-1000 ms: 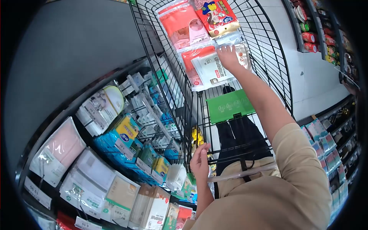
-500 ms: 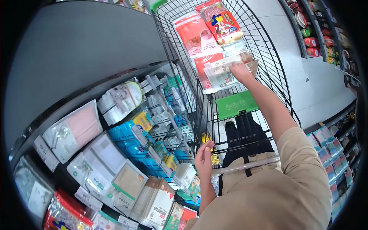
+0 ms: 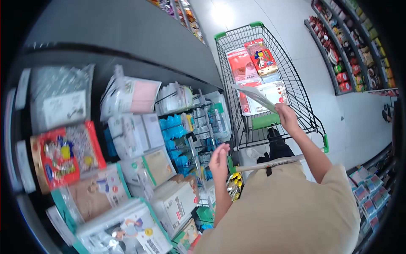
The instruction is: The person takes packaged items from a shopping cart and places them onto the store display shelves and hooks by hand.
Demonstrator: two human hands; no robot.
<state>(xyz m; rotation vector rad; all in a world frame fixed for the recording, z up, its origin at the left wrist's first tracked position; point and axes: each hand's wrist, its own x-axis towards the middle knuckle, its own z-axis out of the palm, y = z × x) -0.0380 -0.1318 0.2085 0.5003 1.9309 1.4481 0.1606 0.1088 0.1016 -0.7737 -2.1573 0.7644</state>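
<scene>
My right hand (image 3: 288,118) grips one edge of a thin, flat plastic packet (image 3: 256,97), held tilted above the near end of the shopping cart (image 3: 302,96). Under it in the cart lie a white packet (image 3: 275,91) with red print and a pink-red packet (image 3: 239,65). Farther along is a red bag (image 3: 261,59) with colourful pictures. My left hand (image 3: 219,162) holds nothing; its fingers are loosely apart, close to the left end of the cart handle (image 3: 275,163) and beside the shelf goods.
On the left a rack holds hanging and stacked packets, among them a red bag (image 3: 67,154), white-and-green packs (image 3: 124,230) and blue packs (image 3: 174,127). More stocked shelves (image 3: 338,55) stand across the tiled aisle (image 3: 292,25). A small display (image 3: 367,192) is at lower right.
My right hand has raised the packet off the other goods in the cart and drawn it back. The view has shifted, showing more of the rack and the cart's far end.
</scene>
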